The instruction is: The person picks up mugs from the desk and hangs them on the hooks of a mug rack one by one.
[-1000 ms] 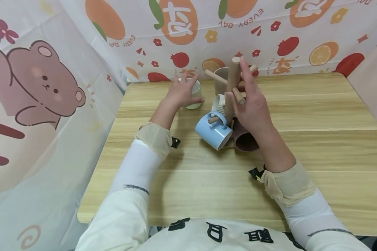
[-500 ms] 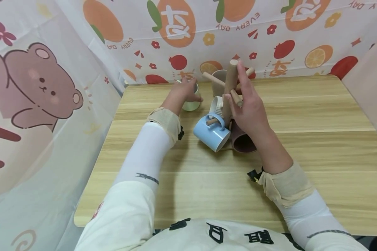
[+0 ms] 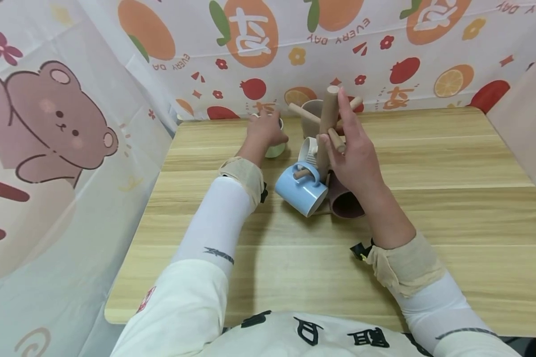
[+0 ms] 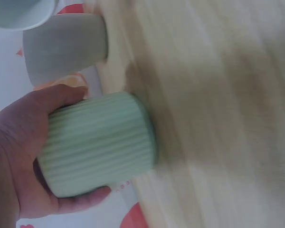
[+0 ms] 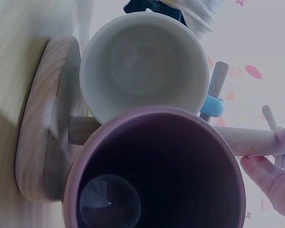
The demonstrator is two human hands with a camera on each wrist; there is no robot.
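Observation:
My left hand (image 3: 264,131) grips a pale green ribbed cup (image 4: 97,145) near the back edge of the table, thumb on one side and fingers on the other. The cup's mouth lies toward the palm, partly hidden. With my right hand (image 3: 356,153) I hold the upper post of a wooden mug rack (image 3: 329,111), fingertips at its side. From its pegs hang a light blue mug (image 3: 299,191) at the front left and a dark purple mug (image 5: 161,166) beside it, both tilted mouth down. A white ribbed mug (image 3: 309,150) is partly hidden behind the blue one.
Behind the rack stands a grey mug (image 3: 311,126), close to the back edge. The rack's wooden base (image 5: 47,128) rests on the wood-grain table (image 3: 451,208). A fruit-print curtain (image 3: 295,29) rises directly behind the table.
My left hand, spread over the green cup a second ago, has come down and wrapped its fingers round it. The right hand stays on the rack's post.

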